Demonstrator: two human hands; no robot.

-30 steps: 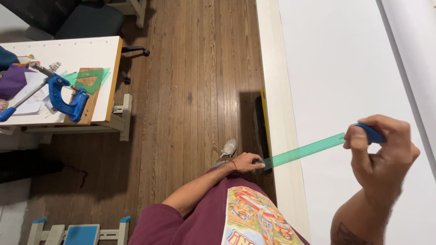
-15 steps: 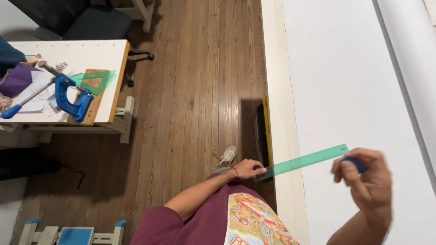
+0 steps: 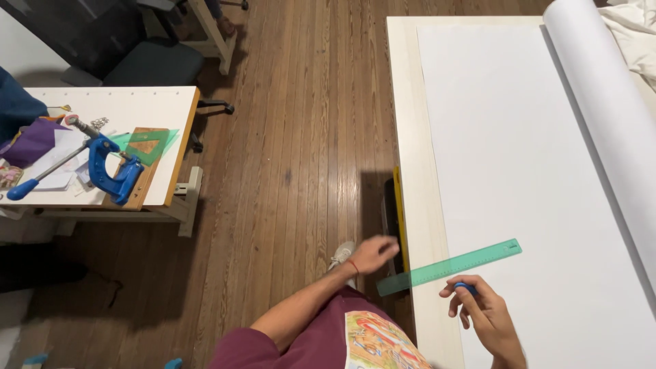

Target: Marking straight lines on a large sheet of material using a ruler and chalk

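A translucent green ruler (image 3: pixel 451 266) lies slanted on the white paper sheet (image 3: pixel 519 150), its left end sticking out past the edge of the pale wooden table (image 3: pixel 410 123). My right hand (image 3: pixel 486 316) is just below the ruler's middle, pinching a small blue pen-like thing (image 3: pixel 466 287). My left hand (image 3: pixel 374 254) hovers off the table's edge, above the ruler's left end and apart from it. It holds nothing, and its fingers reach toward a black and yellow object (image 3: pixel 394 215) against the table's side.
The paper's rolled end (image 3: pixel 601 102) runs along the table's right side, with white cloth (image 3: pixel 635 34) beyond it. A small white side table (image 3: pixel 137 109) at left carries a blue clamp tool (image 3: pixel 106 171), a green set square (image 3: pixel 147 145) and papers. A dark chair (image 3: pixel 150 65) stands behind it.
The ruler, earlier held between both hands, now lies on the paper. My left hand has let go of its end, and my right hand has moved left and below the ruler.
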